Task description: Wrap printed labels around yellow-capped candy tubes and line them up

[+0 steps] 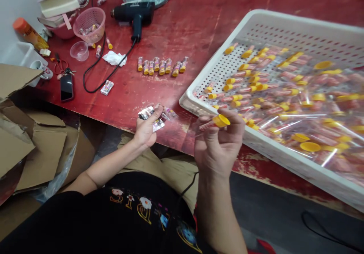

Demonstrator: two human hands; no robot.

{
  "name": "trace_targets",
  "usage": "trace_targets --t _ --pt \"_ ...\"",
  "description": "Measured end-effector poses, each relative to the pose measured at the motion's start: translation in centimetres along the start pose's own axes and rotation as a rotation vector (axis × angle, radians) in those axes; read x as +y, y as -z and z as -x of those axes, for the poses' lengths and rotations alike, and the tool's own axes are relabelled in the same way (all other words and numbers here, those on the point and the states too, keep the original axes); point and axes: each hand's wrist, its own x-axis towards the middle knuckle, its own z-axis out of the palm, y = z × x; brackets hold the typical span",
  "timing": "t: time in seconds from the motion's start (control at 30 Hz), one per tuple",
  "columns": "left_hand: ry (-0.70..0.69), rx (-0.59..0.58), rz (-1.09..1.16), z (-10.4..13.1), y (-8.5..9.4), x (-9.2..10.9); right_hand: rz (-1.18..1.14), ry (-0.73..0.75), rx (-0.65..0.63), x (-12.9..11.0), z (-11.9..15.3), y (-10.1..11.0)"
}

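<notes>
red tabletop (199, 22) carries a white tray (216, 62) just beyond the right hand (217, 144), which pinches a yellow-capped tube (214, 123): light, stiff, its clear wrap likely slippery, best held near the cap. left hand (146, 129) grips crinkly, soft plastic sleeves (156, 113).

Heat gun (135, 14) lies left of the crate (216, 62).
</notes>
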Motion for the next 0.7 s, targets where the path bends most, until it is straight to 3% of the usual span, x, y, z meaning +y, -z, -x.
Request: trace_targets --t 0.23,0.4,0.6,0.7 --pt "0.183 -0.103 -0.048 1.0 0.4 -0.3 0.009 0.113 0.166 1.6 1.8 -0.9" --pt "0.211 -0.161 -0.065 1.4 0.7 -0.8 0.006 0.159 0.116 1.7 2.6 0.0" --pt "0.172 -0.192 -0.095 1.8 0.5 -0.6 0.492 0.459 0.078 1.4 3.7 1.2" --pt "0.167 -0.205 -0.109 1.8 0.6 -0.4 0.582 0.435 -0.022 0.8 4.4 1.8"
